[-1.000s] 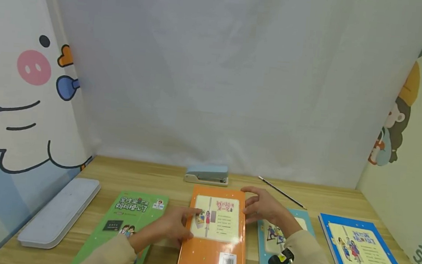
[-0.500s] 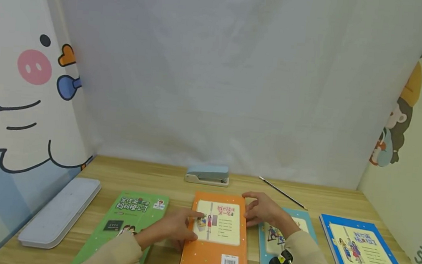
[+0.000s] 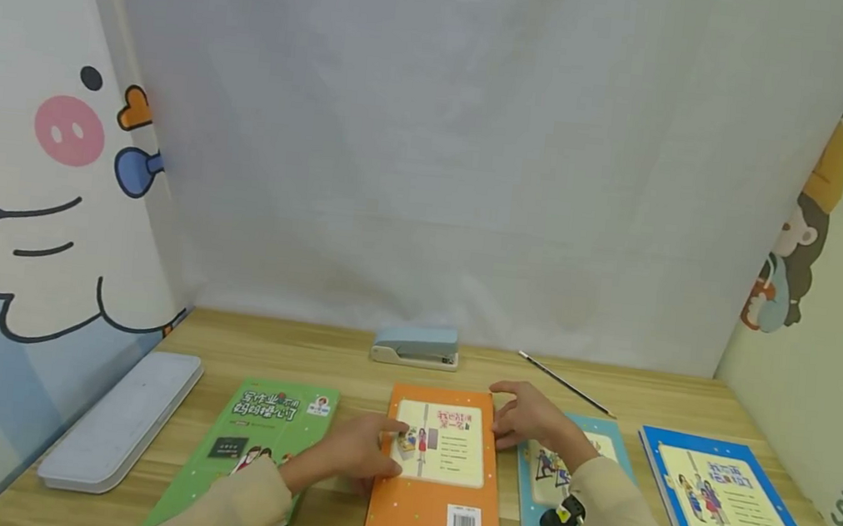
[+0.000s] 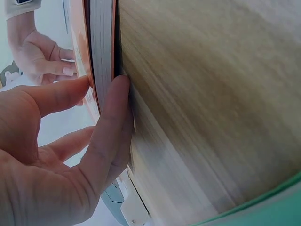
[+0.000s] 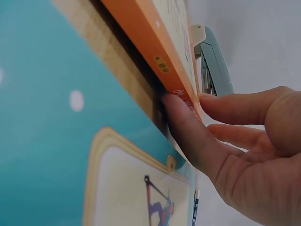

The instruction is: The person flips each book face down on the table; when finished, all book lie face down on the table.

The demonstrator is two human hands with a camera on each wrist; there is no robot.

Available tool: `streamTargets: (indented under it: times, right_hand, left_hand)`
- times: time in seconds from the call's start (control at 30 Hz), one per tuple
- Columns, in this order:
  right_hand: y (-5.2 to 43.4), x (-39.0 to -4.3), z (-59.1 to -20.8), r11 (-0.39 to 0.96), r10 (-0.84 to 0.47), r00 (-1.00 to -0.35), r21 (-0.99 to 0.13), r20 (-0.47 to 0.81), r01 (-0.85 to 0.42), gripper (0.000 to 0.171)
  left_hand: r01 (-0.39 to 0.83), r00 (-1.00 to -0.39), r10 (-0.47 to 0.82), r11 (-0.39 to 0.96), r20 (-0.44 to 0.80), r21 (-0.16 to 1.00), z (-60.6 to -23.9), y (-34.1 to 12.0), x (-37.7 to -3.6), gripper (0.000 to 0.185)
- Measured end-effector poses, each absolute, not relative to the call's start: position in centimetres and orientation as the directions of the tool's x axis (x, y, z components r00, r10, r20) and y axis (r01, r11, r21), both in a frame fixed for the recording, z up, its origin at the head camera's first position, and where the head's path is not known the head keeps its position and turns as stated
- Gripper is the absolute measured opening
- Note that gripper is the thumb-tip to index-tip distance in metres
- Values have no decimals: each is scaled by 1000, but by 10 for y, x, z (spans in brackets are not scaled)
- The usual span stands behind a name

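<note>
An orange paperback book (image 3: 433, 510) lies back cover up on the wooden table, between my two hands. My left hand (image 3: 353, 447) grips its left side; in the left wrist view the thumb touches the cover and a finger lies along the lower side of the page edges (image 4: 102, 42). My right hand (image 3: 530, 416) holds the spine side near the far corner. Close up in the right wrist view, one digit presses low against the orange spine (image 5: 155, 47) and another touches the cover edge.
A green book (image 3: 255, 441) lies left, partly under my left forearm. A teal book (image 3: 535, 515), partly covered by my right arm, and a blue book (image 3: 731, 511) lie right. Behind are a stapler (image 3: 416, 348) and a pencil (image 3: 565, 384). A white case (image 3: 123, 421) is far left.
The orange book has shifted slightly right and toward me, mostly in the first half second. Both hands have moved a little to the right with it, keeping their hold. The other books look unmoved.
</note>
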State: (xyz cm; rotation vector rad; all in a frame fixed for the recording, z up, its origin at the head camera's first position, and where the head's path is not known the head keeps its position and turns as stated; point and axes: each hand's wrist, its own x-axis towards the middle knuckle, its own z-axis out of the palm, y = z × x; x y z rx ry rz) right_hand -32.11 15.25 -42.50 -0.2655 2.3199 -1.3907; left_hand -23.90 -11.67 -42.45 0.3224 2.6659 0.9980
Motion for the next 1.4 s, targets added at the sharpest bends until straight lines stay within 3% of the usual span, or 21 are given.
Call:
streamTargets:
  times: [0.37,0.5,0.7,1.0,1.4]
  right_hand:
    - [152,-320,-416,521,-333,-897,-850,-290,81,71]
    - [151,-321,-412,566,-338,-898,-823,-281,45,63]
    - [153,-322,-404,598,-337,-906,-802,-258,6,56]
    - [137,-330,-398,471,-425,-890,-880,-164,-62,52]
    - [83,-332,-406,307,-500,-861,-948,-89,-80,49]
  left_hand:
    - [172,-945,298,802,-133,572,-420,-113,-236,59]
    - [167,-956,275,802,-106,574,-420,-116,-233,60]
    - [245,-960,280,794,23,556,-408,-128,-231,58]
    - [210,-970,243,797,18,566,-388,-173,-234,53]
    - [311,-945,321,818,64,485,-392,-238,-227,53]
